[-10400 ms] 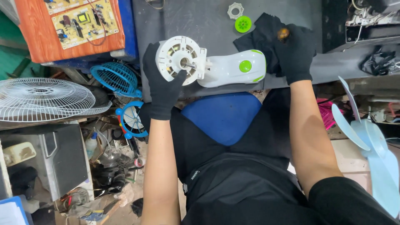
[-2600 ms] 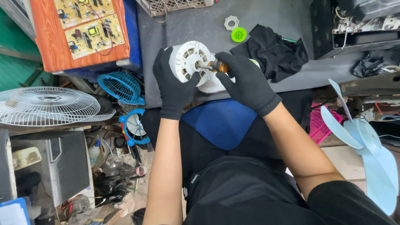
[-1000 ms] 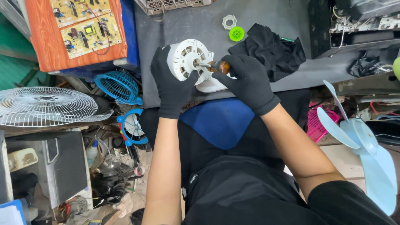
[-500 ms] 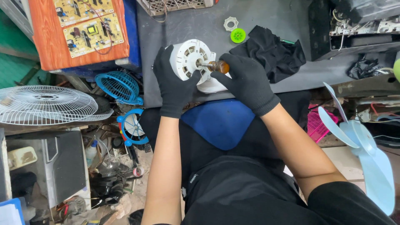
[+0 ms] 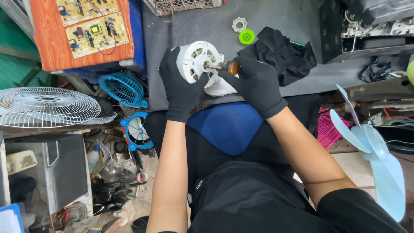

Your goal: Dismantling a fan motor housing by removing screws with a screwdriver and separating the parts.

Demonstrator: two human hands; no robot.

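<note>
At the near edge of the grey tabletop (image 5: 302,82), just above the person's lap, the white fan motor housing (image 5: 199,64) stands on its side with its round vented face turned up to the camera. The left hand (image 5: 181,86), in a black glove, is wrapped around the lower left rim of the housing, and the right hand (image 5: 254,84), also gloved, is closed on a screwdriver with an amber handle (image 5: 232,67), whose metal shaft touches the centre of the housing. Behind the hands the tabletop has open room, with only a black cloth (image 5: 280,54), a green round cap (image 5: 246,36) and a white ring nut (image 5: 239,24) further back. To the left the tabletop ends close to the left hand, above floor clutter with a blue fan guard (image 5: 123,88). The screwdriver tip is too small to see clearly, and the lower part of the housing is hidden by the hands. Compared with half a second ago, almost nothing has changed: both hands keep the same grip and the housing lies in the same place.
</note>
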